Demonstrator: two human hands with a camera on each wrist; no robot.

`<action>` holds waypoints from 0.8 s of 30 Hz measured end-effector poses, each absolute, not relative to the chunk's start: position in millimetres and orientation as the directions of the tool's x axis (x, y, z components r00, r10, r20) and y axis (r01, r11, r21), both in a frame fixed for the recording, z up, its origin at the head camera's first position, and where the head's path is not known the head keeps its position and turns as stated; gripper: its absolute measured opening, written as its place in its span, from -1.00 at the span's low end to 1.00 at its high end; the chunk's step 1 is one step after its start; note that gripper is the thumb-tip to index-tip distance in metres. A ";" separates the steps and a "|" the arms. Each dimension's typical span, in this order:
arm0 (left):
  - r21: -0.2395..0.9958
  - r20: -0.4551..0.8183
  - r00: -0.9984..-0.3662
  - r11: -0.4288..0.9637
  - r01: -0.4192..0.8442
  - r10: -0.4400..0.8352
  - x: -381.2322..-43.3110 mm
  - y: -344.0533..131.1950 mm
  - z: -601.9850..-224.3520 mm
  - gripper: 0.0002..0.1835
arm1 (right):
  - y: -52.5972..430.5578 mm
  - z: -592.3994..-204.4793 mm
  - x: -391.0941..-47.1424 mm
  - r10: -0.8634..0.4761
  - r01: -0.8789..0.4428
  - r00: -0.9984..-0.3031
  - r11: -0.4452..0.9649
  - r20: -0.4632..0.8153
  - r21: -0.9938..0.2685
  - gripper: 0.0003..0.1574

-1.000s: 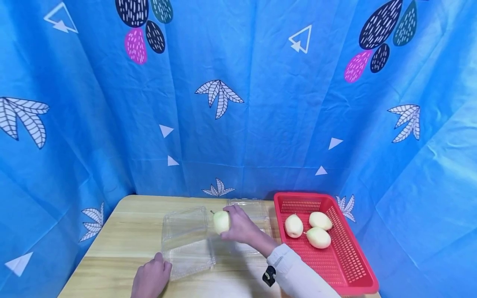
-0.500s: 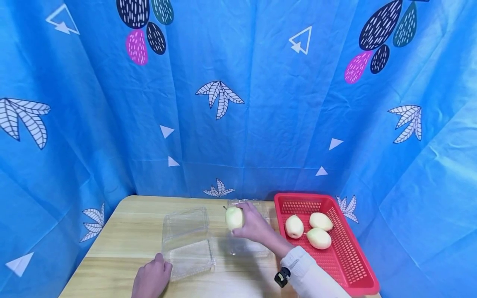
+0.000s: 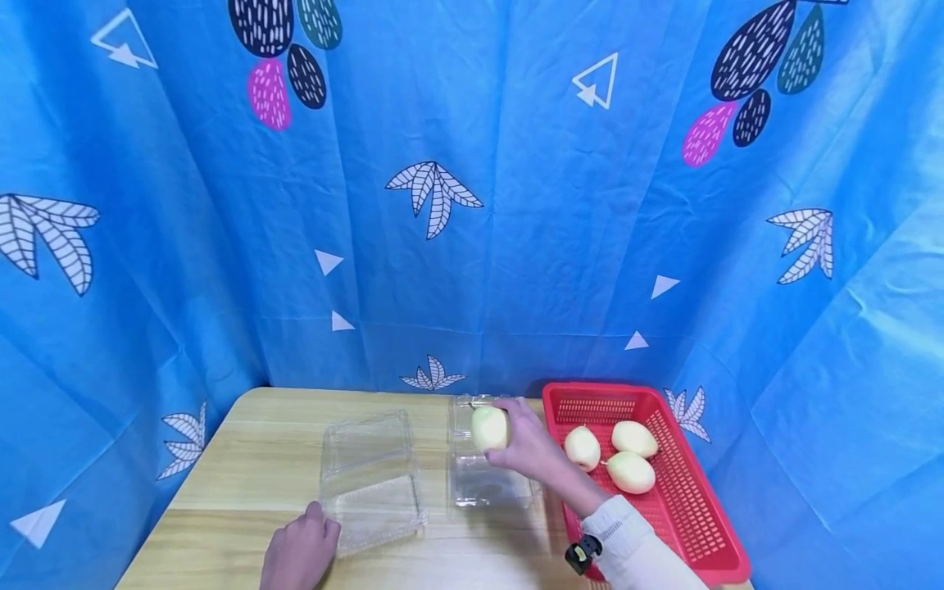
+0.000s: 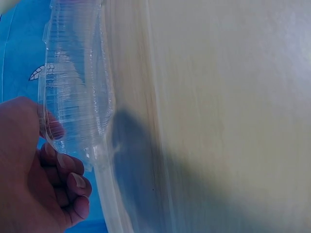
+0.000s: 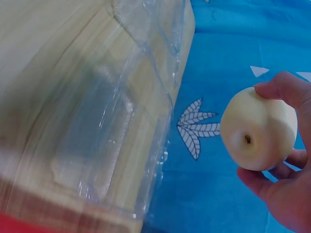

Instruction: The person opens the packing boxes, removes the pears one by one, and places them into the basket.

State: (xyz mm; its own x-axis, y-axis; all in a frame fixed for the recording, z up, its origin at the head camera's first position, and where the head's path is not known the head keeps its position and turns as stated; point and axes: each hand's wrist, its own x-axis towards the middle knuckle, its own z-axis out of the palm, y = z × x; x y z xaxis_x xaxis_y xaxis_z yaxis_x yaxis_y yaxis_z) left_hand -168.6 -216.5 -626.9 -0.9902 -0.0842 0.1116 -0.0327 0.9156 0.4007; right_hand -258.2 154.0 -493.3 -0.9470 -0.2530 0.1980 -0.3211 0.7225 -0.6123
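A pale yellow pear (image 3: 490,428) is gripped in my right hand (image 3: 527,442), held above a second open clear plastic container (image 3: 490,487). In the right wrist view the thumb and fingers lie round the sides of the pear (image 5: 257,133), its blossom end facing the camera. My left hand (image 3: 301,547) pinches the near left corner of the first open clear plastic container (image 3: 376,512), whose lid is raised behind it. In the left wrist view the thumb shows through the plastic of this container (image 4: 75,92), with the fingers curled at its corner.
A red plastic basket (image 3: 704,500) stands on the right of the wooden table (image 3: 221,508). Inside it lie a pear (image 3: 582,448) at the left and two more pears (image 3: 630,471) beside it. A blue patterned curtain (image 3: 442,279) surrounds the table at the back and sides.
My right hand has carried the pear to the right, from beside the first container to over the second one. My left hand has stayed at the first container's corner.
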 end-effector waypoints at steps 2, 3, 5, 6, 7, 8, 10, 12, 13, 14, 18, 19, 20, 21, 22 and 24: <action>0.399 0.112 -0.990 0.916 -0.037 -0.089 -168.6 -216.5 -626.8 -0.70 | 158.6 -491.8 -257.1 -0.242 -0.317 -0.948 0.733 0.205 -0.602 0.10; 0.399 0.113 -0.990 0.916 -0.038 -0.090 -168.5 -216.3 -626.4 -0.71 | 160.9 -491.3 -256.5 -0.237 -0.316 -0.949 0.735 0.209 -0.600 0.10; 0.399 0.115 -0.989 0.916 -0.038 -0.091 -168.4 -216.2 -626.5 -0.71 | 165.0 -490.6 -254.9 -0.224 -0.312 -0.950 0.735 0.218 -0.603 0.09; 0.399 0.116 -0.989 0.916 -0.036 -0.089 -168.4 -216.0 -626.6 -0.71 | 166.9 -490.4 -253.8 -0.220 -0.313 -0.949 0.733 0.224 -0.604 0.09; 0.401 0.117 -0.989 0.915 -0.036 -0.090 -168.4 -216.0 -626.7 -0.71 | 168.8 -490.4 -252.8 -0.217 -0.315 -0.948 0.733 0.231 -0.603 0.08; 0.400 0.123 -0.988 0.916 -0.032 -0.088 -168.2 -215.9 -626.9 -0.71 | 170.8 -490.3 -251.5 -0.216 -0.319 -0.947 0.730 0.239 -0.605 0.08; 0.402 0.125 -0.988 0.915 -0.035 -0.092 -168.1 -215.6 -626.9 -0.71 | 174.6 -489.8 -248.7 -0.216 -0.323 -0.945 0.726 0.244 -0.607 0.07; 0.406 0.123 -0.988 0.913 -0.036 -0.094 -168.2 -215.4 -627.1 -0.71 | 178.7 -489.5 -246.3 -0.218 -0.328 -0.943 0.725 0.250 -0.606 0.05; 0.407 0.122 -0.988 0.913 -0.037 -0.095 -168.0 -215.4 -627.1 -0.70 | 180.6 -489.3 -245.1 -0.219 -0.333 -0.941 0.725 0.257 -0.603 0.05; 0.407 0.122 -0.988 0.913 -0.037 -0.094 -168.0 -215.3 -627.2 -0.70 | 182.6 -489.1 -244.1 -0.217 -0.334 -0.941 0.725 0.260 -0.602 0.04; 0.413 0.103 -0.990 0.910 -0.044 -0.095 -167.7 -215.3 -626.6 -0.71 | 190.3 -488.3 -241.5 -0.195 -0.312 -0.948 0.739 0.253 -0.597 0.02; 0.412 0.100 -0.990 0.910 -0.047 -0.096 -167.7 -215.4 -626.5 -0.71 | 192.1 -488.3 -241.2 -0.187 -0.302 -0.950 0.744 0.249 -0.596 0.03; 0.413 0.095 -0.991 0.910 -0.048 -0.096 -167.7 -215.4 -626.5 -0.71 | 194.0 -488.4 -241.1 -0.177 -0.289 -0.955 0.748 0.240 -0.598 0.03; 0.413 0.092 -0.991 0.910 -0.050 -0.097 -167.7 -215.5 -626.2 -0.71 | 195.9 -488.7 -241.0 -0.167 -0.276 -0.958 0.753 0.233 -0.597 0.03; 0.413 0.089 -0.991 0.909 -0.051 -0.096 -168.0 -215.6 -626.2 -0.71 | 197.7 -488.8 -240.7 -0.157 -0.265 -0.961 0.756 0.227 -0.599 0.03; 0.410 0.090 -0.992 0.911 -0.045 -0.090 -168.2 -215.9 -626.0 -0.70 | 201.5 -489.9 -240.9 -0.138 -0.244 -0.966 0.763 0.217 -0.599 0.04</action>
